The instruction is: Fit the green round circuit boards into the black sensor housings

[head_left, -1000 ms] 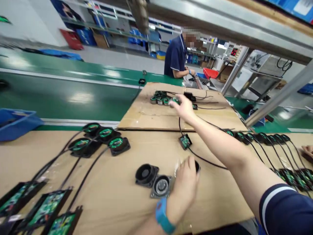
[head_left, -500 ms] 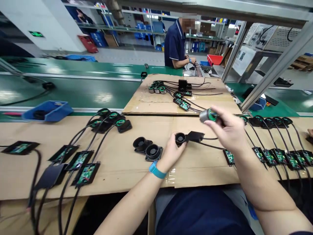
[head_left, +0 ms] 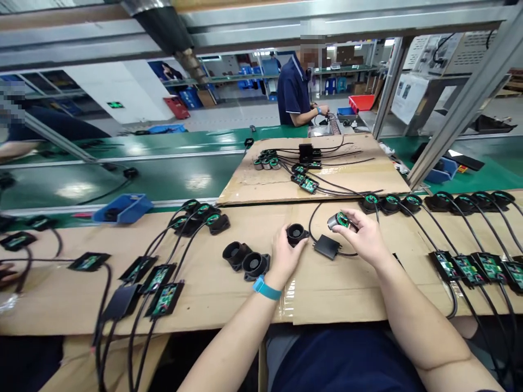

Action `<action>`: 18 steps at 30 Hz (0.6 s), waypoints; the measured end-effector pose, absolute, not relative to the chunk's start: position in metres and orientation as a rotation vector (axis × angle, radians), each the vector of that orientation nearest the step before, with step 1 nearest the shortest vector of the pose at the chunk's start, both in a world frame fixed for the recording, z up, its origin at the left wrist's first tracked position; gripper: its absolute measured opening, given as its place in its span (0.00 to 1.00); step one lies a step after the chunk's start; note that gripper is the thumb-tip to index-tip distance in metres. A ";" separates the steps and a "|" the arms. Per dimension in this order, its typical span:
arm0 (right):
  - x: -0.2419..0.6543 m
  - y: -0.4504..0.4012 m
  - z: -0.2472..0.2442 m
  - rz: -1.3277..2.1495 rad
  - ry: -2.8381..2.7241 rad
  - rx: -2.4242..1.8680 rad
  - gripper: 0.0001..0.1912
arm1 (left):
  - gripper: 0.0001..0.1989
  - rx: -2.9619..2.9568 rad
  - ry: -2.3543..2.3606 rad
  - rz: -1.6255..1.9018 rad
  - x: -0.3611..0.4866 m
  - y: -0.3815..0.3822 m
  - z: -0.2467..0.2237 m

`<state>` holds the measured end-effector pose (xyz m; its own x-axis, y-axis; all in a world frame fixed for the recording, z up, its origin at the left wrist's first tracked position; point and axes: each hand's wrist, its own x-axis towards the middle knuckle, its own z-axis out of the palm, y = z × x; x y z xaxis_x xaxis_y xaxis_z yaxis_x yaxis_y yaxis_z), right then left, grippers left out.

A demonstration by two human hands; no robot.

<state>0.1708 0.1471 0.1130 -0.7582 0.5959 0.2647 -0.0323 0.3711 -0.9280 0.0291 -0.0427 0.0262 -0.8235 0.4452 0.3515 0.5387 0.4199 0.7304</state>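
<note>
My left hand (head_left: 285, 251) is closed round a black round housing (head_left: 296, 234) whose open mouth faces up, close above the cardboard. To its right, my right hand (head_left: 365, 235) pinches a silver motor (head_left: 337, 221) with a green circuit board on its end, tilted and apart from the housing. A black flat box (head_left: 327, 246) with a cable lies between and below the hands. Left of my left hand stand two more black housings, one nearer me (head_left: 255, 265) and one behind it (head_left: 236, 255).
Cabled circuit boards in black trays lie at left (head_left: 164, 298) and right (head_left: 490, 268). Several silver motors (head_left: 266, 163) rest on the rear cardboard (head_left: 261, 188). A blue bin (head_left: 122, 209) sits at back left. A co-worker (head_left: 295, 92) stands beyond the green bench.
My right hand has lowered the motor toward the cardboard, nearer the housing. The black flat box now lies clear of the housing in my left hand. The camera view has shifted.
</note>
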 end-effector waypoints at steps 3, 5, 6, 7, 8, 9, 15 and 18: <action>0.175 0.137 0.109 1.264 -2.226 -0.459 0.25 | 0.34 -0.871 -2.554 -1.301 0.031 -0.040 0.025; 0.174 0.128 0.106 1.189 -2.298 -0.402 0.24 | 0.34 -0.992 -2.549 -1.435 0.031 -0.040 0.024; 0.173 0.124 0.105 1.163 -2.317 -0.377 0.23 | 0.34 -1.022 -2.549 -1.520 0.031 -0.040 0.023; 0.171 0.122 0.103 1.146 -2.322 -0.365 0.22 | 0.34 -1.010 -2.554 -1.582 0.031 -0.040 0.023; 0.169 0.120 0.101 1.137 -2.319 -0.367 0.21 | 0.35 -0.966 -2.566 -1.610 0.031 -0.041 0.022; 0.167 0.119 0.100 1.137 -2.309 -0.386 0.21 | 0.36 -0.916 -2.577 -1.602 0.031 -0.041 0.022; 0.156 0.110 0.099 1.145 -2.209 -0.485 0.26 | 0.23 -1.060 -2.500 -1.621 0.032 -0.042 0.030; 0.153 0.095 0.100 1.062 -2.221 -0.375 0.27 | 0.23 -1.090 -2.367 -1.587 0.036 -0.045 0.037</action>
